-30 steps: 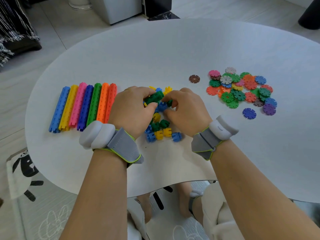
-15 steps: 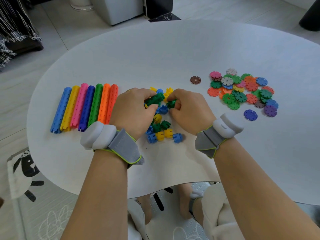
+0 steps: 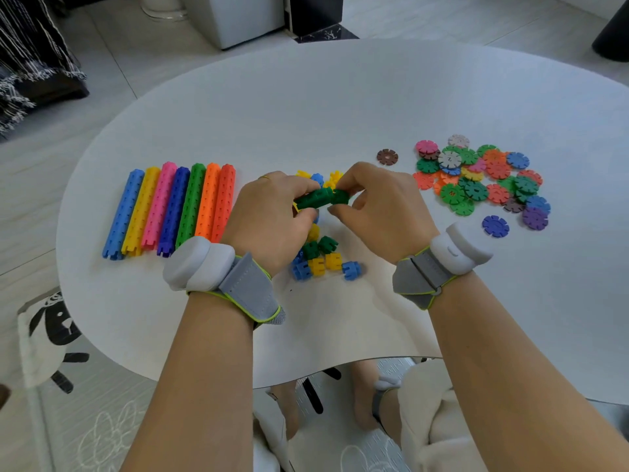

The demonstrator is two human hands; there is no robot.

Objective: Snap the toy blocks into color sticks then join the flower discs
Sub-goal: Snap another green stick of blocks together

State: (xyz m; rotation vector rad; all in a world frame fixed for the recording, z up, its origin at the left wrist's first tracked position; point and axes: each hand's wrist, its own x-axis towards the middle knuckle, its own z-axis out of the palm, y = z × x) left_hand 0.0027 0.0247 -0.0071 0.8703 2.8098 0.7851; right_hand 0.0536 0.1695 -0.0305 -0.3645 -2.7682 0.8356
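The left hand (image 3: 272,212) grips a short dark-green stick (image 3: 311,199) above the loose blocks (image 3: 323,262). The right hand (image 3: 377,202) pinches a green block (image 3: 340,197) against its end, apparently aligned for snapping, near 7 finished sticks (image 3: 177,206).

A white table (image 3: 340,97) with a rounded edge is set on a pale tiled floor (image 3: 85,107). At the upper left a dark cloth (image 3: 30,56) with white fringe is seen. At the top edge a white cabinet (image 3: 245,18) is flanked by a round white base (image 3: 163,8) and a black block (image 3: 313,11). A dark shape (image 3: 612,32) is cut off at the upper right corner. A light mat (image 3: 44,335) printed with a sheep is spread at the lower left. The tabletop is lit softly and evenly.
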